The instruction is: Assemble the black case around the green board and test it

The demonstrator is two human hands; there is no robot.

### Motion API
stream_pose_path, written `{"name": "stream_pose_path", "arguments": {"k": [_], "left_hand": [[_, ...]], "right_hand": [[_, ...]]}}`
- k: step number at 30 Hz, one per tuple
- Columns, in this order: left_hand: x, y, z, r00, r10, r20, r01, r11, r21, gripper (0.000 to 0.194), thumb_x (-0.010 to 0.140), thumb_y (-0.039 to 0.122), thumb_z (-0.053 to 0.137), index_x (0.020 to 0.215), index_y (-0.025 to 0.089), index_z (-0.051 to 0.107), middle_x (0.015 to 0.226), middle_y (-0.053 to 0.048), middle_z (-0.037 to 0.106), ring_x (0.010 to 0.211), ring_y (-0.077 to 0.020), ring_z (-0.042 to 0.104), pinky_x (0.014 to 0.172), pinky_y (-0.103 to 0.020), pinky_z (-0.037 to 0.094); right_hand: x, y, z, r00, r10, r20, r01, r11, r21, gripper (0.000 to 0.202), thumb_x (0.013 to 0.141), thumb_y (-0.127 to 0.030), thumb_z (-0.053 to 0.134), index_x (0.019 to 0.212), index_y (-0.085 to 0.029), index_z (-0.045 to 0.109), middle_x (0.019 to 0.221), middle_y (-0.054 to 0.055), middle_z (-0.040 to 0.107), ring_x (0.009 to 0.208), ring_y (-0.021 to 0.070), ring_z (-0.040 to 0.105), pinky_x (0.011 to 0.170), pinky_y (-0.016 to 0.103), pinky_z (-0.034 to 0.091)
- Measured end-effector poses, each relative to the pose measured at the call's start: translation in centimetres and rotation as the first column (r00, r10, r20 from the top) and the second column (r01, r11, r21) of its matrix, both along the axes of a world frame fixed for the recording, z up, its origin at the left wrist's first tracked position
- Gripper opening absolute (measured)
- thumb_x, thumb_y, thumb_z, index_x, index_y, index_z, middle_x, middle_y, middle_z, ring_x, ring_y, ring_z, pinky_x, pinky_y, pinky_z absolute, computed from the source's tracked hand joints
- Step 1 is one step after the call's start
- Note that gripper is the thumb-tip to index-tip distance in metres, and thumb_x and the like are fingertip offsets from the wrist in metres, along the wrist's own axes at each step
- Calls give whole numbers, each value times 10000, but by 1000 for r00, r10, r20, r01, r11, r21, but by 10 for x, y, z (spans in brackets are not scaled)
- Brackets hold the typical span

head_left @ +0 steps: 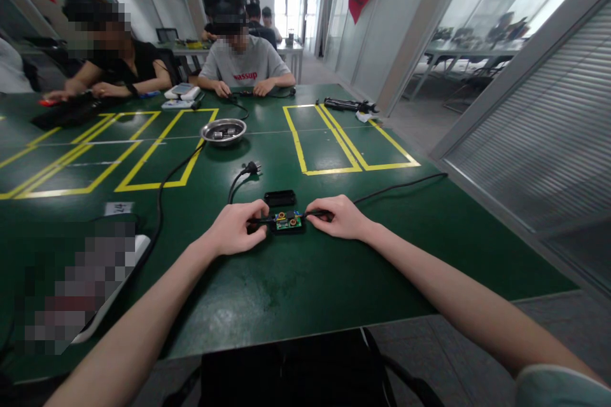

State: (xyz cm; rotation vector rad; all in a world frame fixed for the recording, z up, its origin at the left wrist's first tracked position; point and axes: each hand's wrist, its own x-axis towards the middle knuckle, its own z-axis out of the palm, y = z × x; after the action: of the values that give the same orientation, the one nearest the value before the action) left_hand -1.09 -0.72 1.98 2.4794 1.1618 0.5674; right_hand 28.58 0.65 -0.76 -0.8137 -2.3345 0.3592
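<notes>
You have a smooth, glossy green tabletop (248,305) before you. The black lid (280,198) nearer you looks like plastic, the far bowl (238,135) is shiny metal, and your right sleeve (556,388) looks like matt cloth.

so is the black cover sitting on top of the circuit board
No, the black cover lies on the green table just beyond the circuit board, which shows uncovered.

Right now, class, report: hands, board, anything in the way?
Left hand, right hand: each on a cable. Board exposed in case. Cover beyond, not over it.
</notes>
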Motion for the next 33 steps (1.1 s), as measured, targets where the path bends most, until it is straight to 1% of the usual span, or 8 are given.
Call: {"name": "stream_pose_path", "arguments": {"k": [5,8,13,19,25,27,30,33], "left_hand": [[3,0,-2,999,-38,-14,38,999,-12,447,835,409,656,1235,210,674,747,15,698,625,-151,638,597,-232,449],[7,0,-5,999,-43,-26,43,999,0,401,839,461,688,1150,209,721,883,-25,770,702,-169,694,635,-240,483],[9,1,-7,999,-15,-51,14,1000,-9,326,845,446,690,1059,203,726,720,11,716,625,-153,660,601,-229,454],[6,3,-7,998,13,-63,-12,1000,3,335,838,460,685,1059,210,714,779,3,726,654,-159,669,603,-232,458],[7,2,-6,999,-7,-34,10,996,83,295,839,473,682,958,203,680,848,-27,721,745,-190,675,655,-268,485],[5,3,-3,999,-35,-20,37,993,109,306,839,470,683,984,200,676,859,-30,704,748,-187,660,667,-274,490],[-2,5,1,999,-50,-14,51,991,127,254,864,396,629,1015,198,678,839,-17,678,705,-161,629,654,-264,480],[-6,6,2,999,-44,-1,44,992,116,150,863,298,573,876,190,677,806,-15,667,674,-142,610,641,-249,467]], "right_hand": [[-1,-2,2,999,19,27,-20,1000,8,175,952,-292,594,951,-179,728,698,12,709,521,115,588,571,230,462],[-2,-3,1,999,23,32,-23,1000,20,187,962,-295,582,960,-177,727,716,21,718,542,123,603,575,234,459],[-6,-2,-3,997,31,75,-31,1000,-4,168,953,-275,596,934,-173,728,659,3,682,536,121,596,561,229,423],[-6,0,-1,997,-9,77,10,1000,-14,145,946,-277,624,944,-189,740,669,-2,687,551,121,598,580,229,429],[-5,0,1,998,-5,60,2,999,40,155,971,-275,606,989,-197,739,994,69,733,766,153,683,677,253,506],[-5,0,0,999,-2,44,0,999,47,166,985,-276,598,1051,-204,732,1033,75,729,831,166,699,706,261,525],[-5,1,0,999,31,17,-32,999,43,167,1010,-275,583,1056,-203,727,988,70,740,868,179,712,757,280,544],[-5,2,0,999,53,14,-53,998,39,155,1010,-267,587,1031,-201,725,956,65,748,871,187,715,784,300,552]]}}
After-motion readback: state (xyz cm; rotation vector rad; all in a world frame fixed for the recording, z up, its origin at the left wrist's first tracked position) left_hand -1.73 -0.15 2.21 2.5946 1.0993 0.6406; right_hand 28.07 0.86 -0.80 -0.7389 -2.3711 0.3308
